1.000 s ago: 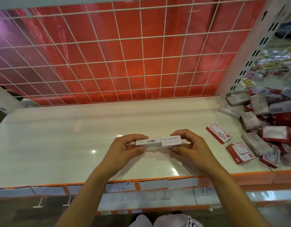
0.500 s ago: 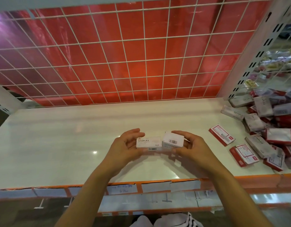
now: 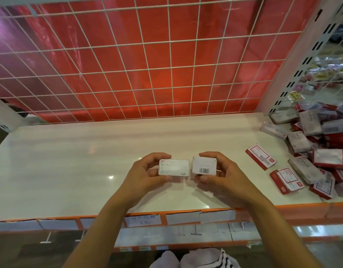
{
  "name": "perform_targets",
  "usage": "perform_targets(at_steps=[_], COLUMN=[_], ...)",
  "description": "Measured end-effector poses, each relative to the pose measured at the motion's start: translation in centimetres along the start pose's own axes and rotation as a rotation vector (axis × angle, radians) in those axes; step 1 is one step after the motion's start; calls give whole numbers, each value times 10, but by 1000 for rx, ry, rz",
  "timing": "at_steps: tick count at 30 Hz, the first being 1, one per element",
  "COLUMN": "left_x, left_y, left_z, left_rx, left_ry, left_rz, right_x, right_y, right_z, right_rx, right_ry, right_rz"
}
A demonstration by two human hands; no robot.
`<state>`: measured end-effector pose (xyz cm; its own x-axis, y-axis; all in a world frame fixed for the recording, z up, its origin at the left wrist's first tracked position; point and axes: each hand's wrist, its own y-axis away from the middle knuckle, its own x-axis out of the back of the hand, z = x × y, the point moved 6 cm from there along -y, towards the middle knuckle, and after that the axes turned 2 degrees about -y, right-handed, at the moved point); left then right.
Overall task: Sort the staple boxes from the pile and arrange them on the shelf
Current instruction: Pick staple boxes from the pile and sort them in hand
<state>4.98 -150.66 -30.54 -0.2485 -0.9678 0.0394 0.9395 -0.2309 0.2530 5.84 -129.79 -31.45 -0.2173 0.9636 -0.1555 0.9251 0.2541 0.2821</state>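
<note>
Pinched thumb-to-fingers: label-up box [image 3: 173,167] in left hand [image 3: 145,176], barcode-up box [image 3: 204,165] in right hand [image 3: 223,176]; just apart, above near-centre shelf [image 3: 70,161]. Label-up box's long axis left-right. Pile [image 3: 311,144] right, nearer right hand.

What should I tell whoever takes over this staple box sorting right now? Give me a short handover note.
Left hand: fingers grip a white staple box, printed face up.
Right hand: fingers grip a second white box, barcode side up.
Both boxes are held side by side over the front middle of the shelf; the pile lies at its right end.
Done: two white boxes picked out.
Left: set them down, then sort the pile; no arranged row shows yet.
</note>
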Motion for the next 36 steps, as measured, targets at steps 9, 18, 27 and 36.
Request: perform_targets(at_steps=[9,18,27,36], left_x=[-2,-8,-5,-8], left_y=[-2,-4,-5,-5], left_z=[2,-1,13,9], left_rx=[-94,-91,-234,-195], left_ry=[-2,-47,-386,-106], left_rz=[38,26,96,52], right_x=[3,-2,3,6], right_y=[0,-4,-3,-2], right_z=[-5,-2,-19,-21], right_rx=[48,29,171,212], right_ry=[52,105,402,317], right_rz=[44,2,108,71])
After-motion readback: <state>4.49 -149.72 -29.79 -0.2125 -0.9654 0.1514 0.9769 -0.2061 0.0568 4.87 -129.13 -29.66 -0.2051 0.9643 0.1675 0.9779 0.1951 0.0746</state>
